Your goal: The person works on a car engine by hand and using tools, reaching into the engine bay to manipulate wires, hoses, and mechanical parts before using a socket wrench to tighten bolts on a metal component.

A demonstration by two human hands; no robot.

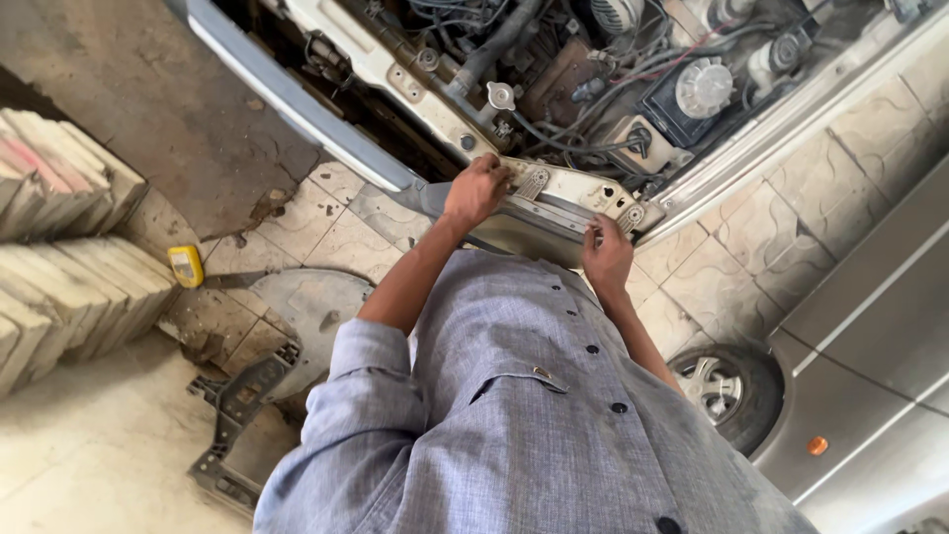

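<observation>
Paved with patterned stone tiles point(326, 222), a workshop floor lies under an open engine bay. At its front edge sits the cream-painted metal radiator support panel point(563, 193). On it the left hand point(475, 190) presses, fingers curled over the top; the right hand point(605, 252) pinches its lower lip. Behind them stands a round white reservoir cap point(703, 87). Well apart lie a yellow tape measure point(185, 265) and stacked grey paving slabs point(59, 247).

Engine bay point(593, 79) packed with hoses point(554, 138) and caps, little room to reach in. Open floor point(316, 222) left of the panel point(563, 193); bumper point(297, 99) blocks upper left.
</observation>
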